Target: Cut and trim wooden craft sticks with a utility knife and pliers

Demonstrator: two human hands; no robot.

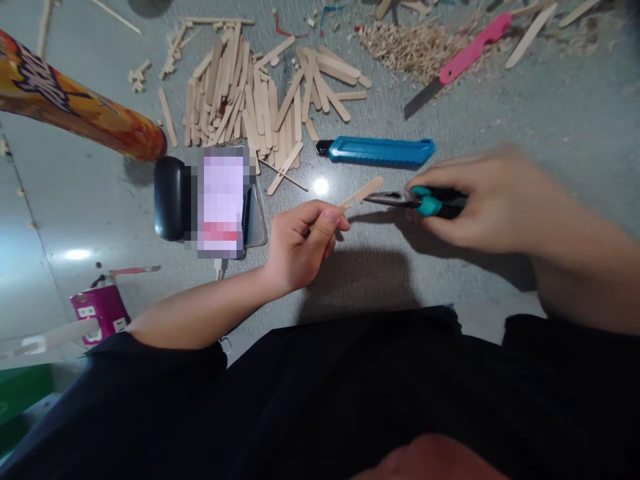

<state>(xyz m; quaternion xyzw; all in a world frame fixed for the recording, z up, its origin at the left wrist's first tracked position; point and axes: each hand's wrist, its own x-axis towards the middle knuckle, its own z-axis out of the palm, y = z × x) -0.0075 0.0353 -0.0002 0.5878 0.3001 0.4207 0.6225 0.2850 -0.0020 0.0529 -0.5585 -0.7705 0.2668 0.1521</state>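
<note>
Between the thumb and fingers of my left hand (306,243) is a wooden popsicle stick (369,190), pointing up and to the right. A notch or split shows along its lower edge, close to my fingertips. My right hand (480,197) is wrapped round the black and teal handles of a pair of pliers (427,201). The pliers' metal jaws point left, their tip at the lower edge of the stick; whether they grip it I cannot tell. Just above both hands lies a blue utility knife (383,152).
A heap of popsicle sticks (220,93) lies beyond my left hand. A phone with a blurred screen (223,200), a black case (169,200) and an orange can (75,100) stand left. At the upper right are wood shavings (410,50) and a pink-handled saw (475,50). A purple power strip (100,310) sits lower left.
</note>
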